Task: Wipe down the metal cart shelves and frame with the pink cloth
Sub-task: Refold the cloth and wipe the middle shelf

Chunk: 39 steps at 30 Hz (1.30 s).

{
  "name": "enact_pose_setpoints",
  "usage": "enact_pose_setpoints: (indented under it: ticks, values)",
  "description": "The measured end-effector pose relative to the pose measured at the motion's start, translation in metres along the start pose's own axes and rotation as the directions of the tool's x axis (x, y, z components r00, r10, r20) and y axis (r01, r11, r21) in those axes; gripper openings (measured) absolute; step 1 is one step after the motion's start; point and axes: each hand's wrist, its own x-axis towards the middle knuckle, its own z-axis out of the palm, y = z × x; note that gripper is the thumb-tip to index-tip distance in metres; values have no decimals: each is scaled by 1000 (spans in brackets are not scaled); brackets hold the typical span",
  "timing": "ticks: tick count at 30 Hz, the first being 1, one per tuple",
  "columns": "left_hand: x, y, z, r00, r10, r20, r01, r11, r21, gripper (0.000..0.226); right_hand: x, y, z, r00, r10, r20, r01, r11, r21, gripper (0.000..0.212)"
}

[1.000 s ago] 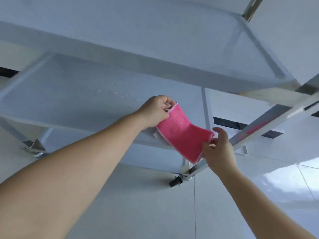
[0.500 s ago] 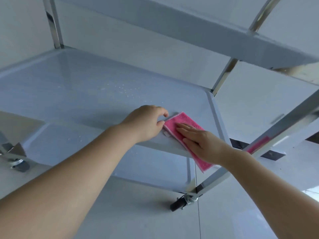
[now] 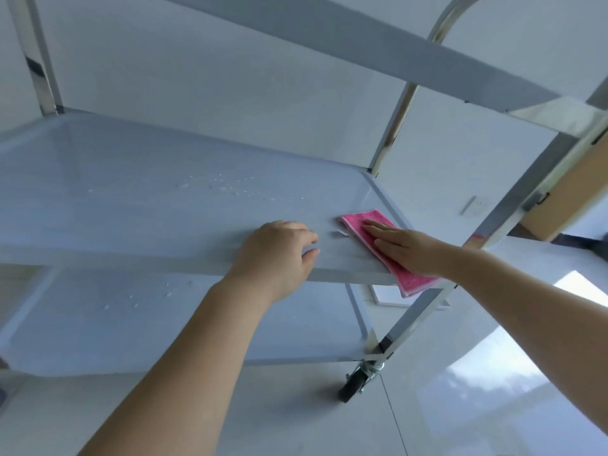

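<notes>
The pink cloth (image 3: 360, 222) lies flat on the middle shelf (image 3: 164, 199) of the metal cart, near the shelf's right front corner, with one end hanging over the front edge. My right hand (image 3: 404, 246) presses flat on the cloth with straight fingers. My left hand (image 3: 279, 250) rests on the shelf's front edge just left of the cloth, fingers loosely curled, holding nothing. Water droplets dot the shelf behind the hands.
The top shelf (image 3: 329, 41) overhangs above and the bottom shelf (image 3: 164, 317) lies below with a few droplets. A chrome upright (image 3: 493, 232) runs down to a black caster (image 3: 353, 385) at the right. Tiled floor surrounds the cart; a brown door (image 3: 566, 195) stands far right.
The cloth went from being held in the air by both hands to lying flat on the middle shelf. My left hand let go of it; my right hand now presses it.
</notes>
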Motion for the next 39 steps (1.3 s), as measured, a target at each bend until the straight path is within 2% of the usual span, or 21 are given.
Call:
enact_pose_setpoints:
  ticks: [1, 3, 5, 7, 10, 12, 14, 18, 21, 23, 28, 30, 32, 34, 37, 39]
  values:
    - [-1, -5, -3, 1000, 7, -5, -7, 1000, -9, 28, -3, 2, 1, 999, 12, 39, -11, 999, -33, 53]
    - [-5, -17, -8, 999, -2, -40, 1, 1000, -20, 28, -5, 8, 5, 999, 29, 37, -30, 999, 30, 46]
    - [-11, -27, -11, 998, -9, -57, 10, 1000, 15, 34, -1, -3, 3, 988, 111, 103, -119, 990, 70, 52]
    - [-17, -32, -9, 1000, -16, -26, 18, 999, 49, 37, 1, -11, 4, 967, 253, -30, -245, 957, 157, 62]
    - [-19, -34, -4, 998, -54, -46, 55, 998, 34, 50, 8, 1, 16, 926, 342, 160, -376, 873, 311, 48]
    - [-19, -30, -4, 998, -41, -45, 42, 999, 22, 54, 17, 9, 16, 896, 407, 178, -444, 811, 382, 48]
    - [-21, -30, -3, 999, -3, -52, 4, 1000, 10, 43, 28, 17, 17, 870, 465, 163, -489, 774, 401, 48]
    - [-24, -32, -3, 997, 35, -71, -33, 999, 27, 41, 49, 26, 19, 859, 493, 138, -504, 766, 398, 48]
    - [-23, -34, 0, 991, 78, -109, -69, 994, 83, 39, 62, 41, 25, 868, 482, 119, -492, 803, 337, 49]
    - [-24, -33, -2, 993, 85, -88, -76, 992, 99, 41, 72, 53, 26, 875, 472, 105, -480, 822, 306, 49]
    - [-24, -39, -3, 991, 116, -59, -107, 985, 137, 38, 107, 76, 23, 847, 513, 138, -529, 789, 312, 48]
    - [-24, -40, -3, 991, 124, -57, -114, 981, 155, 40, 118, 82, 22, 858, 494, 138, -511, 796, 325, 49]
    - [-23, -39, -4, 991, 124, -45, -113, 975, 189, 42, 129, 88, 23, 841, 524, 137, -525, 727, 443, 50]
    - [-21, -38, -3, 991, 128, -47, -114, 968, 226, 42, 141, 97, 21, 779, 595, 199, -593, 595, 542, 51]
    - [-19, -38, -3, 989, 143, -31, -130, 957, 261, 42, 156, 108, 15, 791, 579, 198, -582, 612, 536, 51]
    - [-20, -40, -3, 987, 162, -8, -153, 944, 293, 42, 163, 113, 12, 840, 513, 176, -533, 721, 443, 50]
